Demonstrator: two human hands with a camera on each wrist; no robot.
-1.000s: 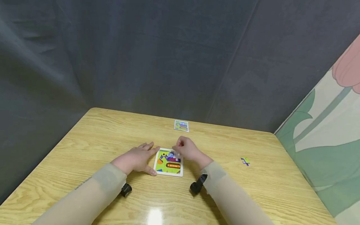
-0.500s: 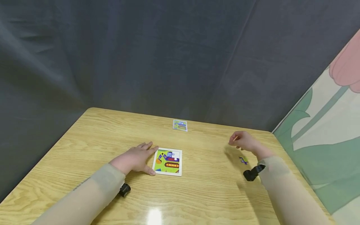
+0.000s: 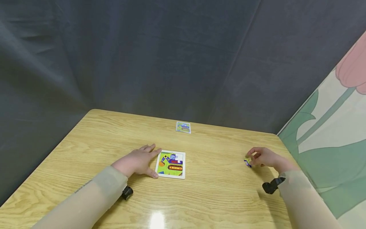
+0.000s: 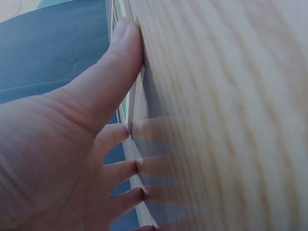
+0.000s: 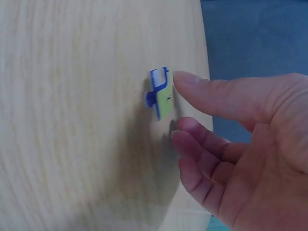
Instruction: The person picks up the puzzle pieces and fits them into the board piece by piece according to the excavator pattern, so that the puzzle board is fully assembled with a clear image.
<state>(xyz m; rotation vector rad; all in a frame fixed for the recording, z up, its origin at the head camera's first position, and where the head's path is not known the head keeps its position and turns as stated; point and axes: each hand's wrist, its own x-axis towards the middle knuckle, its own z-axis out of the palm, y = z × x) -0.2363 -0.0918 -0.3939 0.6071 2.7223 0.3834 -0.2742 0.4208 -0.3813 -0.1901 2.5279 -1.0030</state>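
Observation:
A white-framed jigsaw puzzle (image 3: 171,170) of an excavator lies at the middle of the table, with a white patch in its upper right part. My left hand (image 3: 139,160) is spread along its left side, thumb and index finger touching the frame. In the left wrist view, the left thumb (image 4: 108,74) reaches to the frame's edge. Far to the right, a green and blue puzzle piece (image 5: 164,96) lies on the wood. Beside it is my right hand (image 3: 264,157), thumb (image 5: 216,94) near the piece and a gap between thumb and bent fingers.
A small picture card (image 3: 183,127) with an excavator lies near the back edge of the wooden table (image 3: 211,190). A dark curtain (image 3: 160,63) hangs behind. A wall hanging with a flower print (image 3: 337,127) stands along the right side.
My right hand has left the puzzle, travelled right and come down beside the loose piece. The left hand stays at the puzzle's left side.

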